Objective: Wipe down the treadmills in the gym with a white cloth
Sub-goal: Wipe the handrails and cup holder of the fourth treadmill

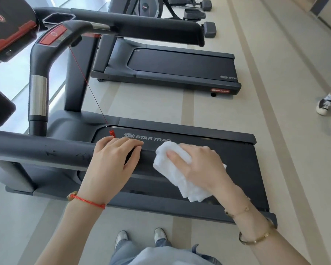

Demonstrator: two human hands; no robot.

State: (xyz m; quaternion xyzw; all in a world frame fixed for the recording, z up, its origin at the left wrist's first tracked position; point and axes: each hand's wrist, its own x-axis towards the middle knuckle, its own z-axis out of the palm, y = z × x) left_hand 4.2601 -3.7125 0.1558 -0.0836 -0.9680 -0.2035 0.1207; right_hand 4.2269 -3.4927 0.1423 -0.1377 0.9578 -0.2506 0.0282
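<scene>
A black treadmill [203, 205] stands right in front of me, its near handrail [38, 150] running across from the left. My left hand [113, 161] wraps around that handrail near its end. My right hand [197, 165] presses a folded white cloth [172, 169] onto the end of the same rail, just right of my left hand. Part of the cloth hangs below my palm over the belt [243, 169].
A second treadmill [180, 64] stands beyond, with other gym machines [195, 14] further back. A red safety cord with a clip [112, 133] hangs from the console over the belt. Another person's shoes [324, 106] are at the right edge. My own feet [139, 238] are on the pale floor.
</scene>
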